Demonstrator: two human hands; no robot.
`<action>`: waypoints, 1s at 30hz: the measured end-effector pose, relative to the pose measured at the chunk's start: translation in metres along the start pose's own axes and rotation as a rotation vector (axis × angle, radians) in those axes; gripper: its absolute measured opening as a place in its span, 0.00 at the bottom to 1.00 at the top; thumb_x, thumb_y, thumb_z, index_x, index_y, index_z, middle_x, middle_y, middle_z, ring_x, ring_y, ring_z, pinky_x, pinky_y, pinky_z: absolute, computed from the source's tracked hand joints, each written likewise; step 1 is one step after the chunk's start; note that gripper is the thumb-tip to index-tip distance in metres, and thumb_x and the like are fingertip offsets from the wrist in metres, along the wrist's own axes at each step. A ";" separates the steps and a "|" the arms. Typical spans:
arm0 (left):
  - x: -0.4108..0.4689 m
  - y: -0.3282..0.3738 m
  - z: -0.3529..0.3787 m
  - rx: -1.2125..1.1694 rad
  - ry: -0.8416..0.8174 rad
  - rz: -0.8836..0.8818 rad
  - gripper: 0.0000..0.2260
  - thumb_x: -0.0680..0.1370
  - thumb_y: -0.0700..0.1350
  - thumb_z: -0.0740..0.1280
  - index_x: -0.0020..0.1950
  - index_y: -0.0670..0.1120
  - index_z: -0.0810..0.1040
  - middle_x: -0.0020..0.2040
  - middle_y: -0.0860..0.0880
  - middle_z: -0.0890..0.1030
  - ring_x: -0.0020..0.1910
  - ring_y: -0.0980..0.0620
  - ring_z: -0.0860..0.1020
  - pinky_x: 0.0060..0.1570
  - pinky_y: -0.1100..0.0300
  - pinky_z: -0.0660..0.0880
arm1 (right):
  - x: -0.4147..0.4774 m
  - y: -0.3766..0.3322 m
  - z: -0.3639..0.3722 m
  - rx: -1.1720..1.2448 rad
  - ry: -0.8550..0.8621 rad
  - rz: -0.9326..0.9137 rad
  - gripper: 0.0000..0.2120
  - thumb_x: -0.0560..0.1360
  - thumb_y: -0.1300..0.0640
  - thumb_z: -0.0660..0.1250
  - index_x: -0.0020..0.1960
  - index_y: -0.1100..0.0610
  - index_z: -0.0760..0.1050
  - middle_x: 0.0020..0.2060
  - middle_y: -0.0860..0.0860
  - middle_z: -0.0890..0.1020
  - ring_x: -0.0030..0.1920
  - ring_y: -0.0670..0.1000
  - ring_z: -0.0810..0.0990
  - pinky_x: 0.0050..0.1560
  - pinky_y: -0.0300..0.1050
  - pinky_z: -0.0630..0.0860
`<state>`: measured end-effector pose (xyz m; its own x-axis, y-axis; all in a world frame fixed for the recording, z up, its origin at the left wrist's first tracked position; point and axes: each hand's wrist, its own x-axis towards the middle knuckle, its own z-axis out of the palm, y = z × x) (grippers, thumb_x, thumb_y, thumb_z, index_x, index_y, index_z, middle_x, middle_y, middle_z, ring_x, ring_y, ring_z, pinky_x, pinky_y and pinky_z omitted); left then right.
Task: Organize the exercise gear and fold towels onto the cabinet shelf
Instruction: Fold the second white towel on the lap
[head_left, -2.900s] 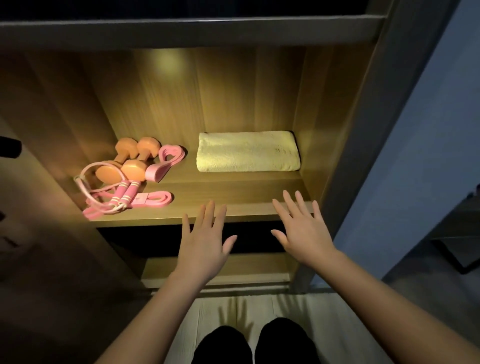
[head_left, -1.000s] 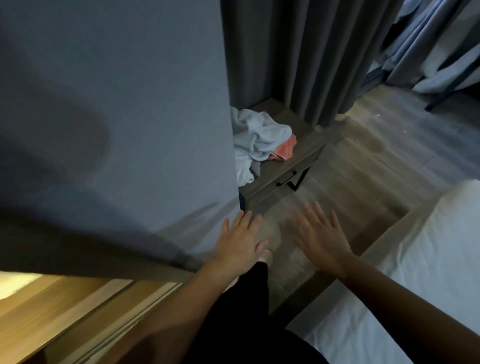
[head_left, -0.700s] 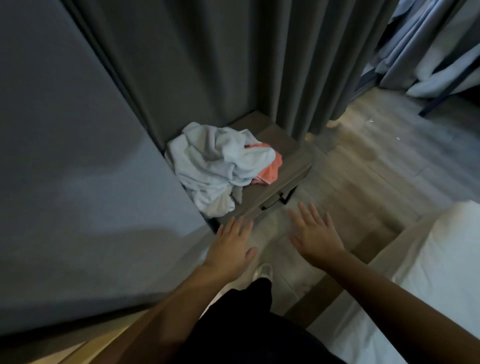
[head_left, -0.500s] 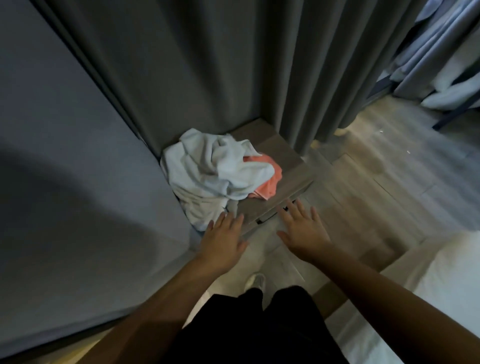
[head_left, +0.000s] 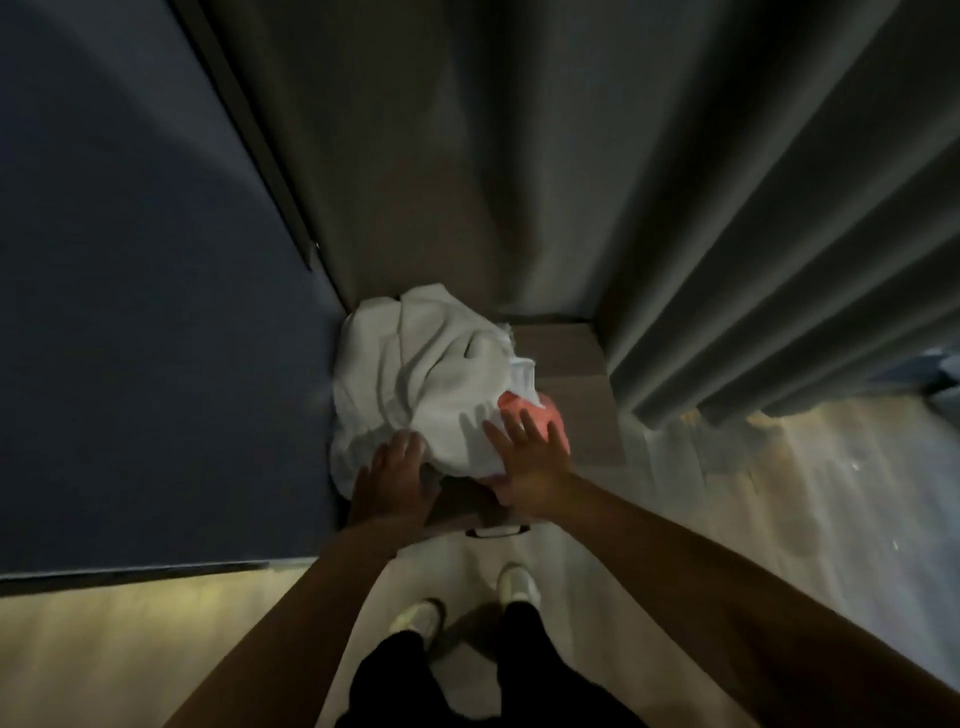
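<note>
A crumpled white towel (head_left: 415, 374) lies heaped on a low wooden nightstand (head_left: 566, 358), with a pink-orange cloth (head_left: 545, 410) tucked under its right edge. My left hand (head_left: 392, 475) reaches the towel's near left edge with fingers stretched out. My right hand (head_left: 524, 462) lies flat, fingers spread, over the towel's near right edge and the pink cloth. Neither hand grips anything. The cabinet shelf is out of view.
A dark blue panel (head_left: 145, 312) stands close on the left of the nightstand. Grey curtains (head_left: 649, 182) hang behind and to the right. Pale wooden floor (head_left: 779, 493) lies to the right. My feet in white shoes (head_left: 514, 584) stand just before the nightstand's drawer handle (head_left: 496, 531).
I turned away from the lit cabinet shelf and stepped up to the nightstand. Both hands moved forward from above the floor onto the near edge of the towel pile.
</note>
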<state>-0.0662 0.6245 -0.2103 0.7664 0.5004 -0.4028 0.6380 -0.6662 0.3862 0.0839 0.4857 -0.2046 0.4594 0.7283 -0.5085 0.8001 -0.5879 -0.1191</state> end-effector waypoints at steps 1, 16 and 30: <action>0.006 0.003 0.002 -0.048 0.045 -0.039 0.32 0.80 0.58 0.61 0.79 0.47 0.54 0.79 0.47 0.56 0.75 0.46 0.58 0.71 0.47 0.62 | 0.010 0.006 -0.004 -0.014 -0.039 -0.028 0.37 0.79 0.41 0.58 0.79 0.46 0.39 0.79 0.52 0.42 0.78 0.56 0.40 0.74 0.62 0.40; 0.115 -0.037 0.063 -0.492 0.341 -0.228 0.29 0.70 0.49 0.77 0.68 0.44 0.72 0.62 0.41 0.77 0.61 0.41 0.76 0.52 0.58 0.73 | 0.157 0.001 -0.025 0.155 0.001 -0.271 0.43 0.76 0.58 0.68 0.79 0.44 0.43 0.76 0.60 0.55 0.73 0.61 0.63 0.71 0.51 0.64; 0.055 0.044 -0.173 -0.612 0.770 0.158 0.14 0.71 0.37 0.73 0.53 0.50 0.77 0.50 0.51 0.77 0.49 0.51 0.77 0.45 0.68 0.67 | 0.057 -0.012 -0.183 0.782 0.604 -0.418 0.11 0.74 0.66 0.68 0.55 0.57 0.79 0.47 0.48 0.82 0.49 0.49 0.80 0.45 0.29 0.71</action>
<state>0.0166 0.7181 -0.0723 0.5473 0.7974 0.2542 0.2877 -0.4645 0.8376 0.1710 0.5993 -0.0758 0.4924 0.8516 0.1799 0.5675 -0.1574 -0.8082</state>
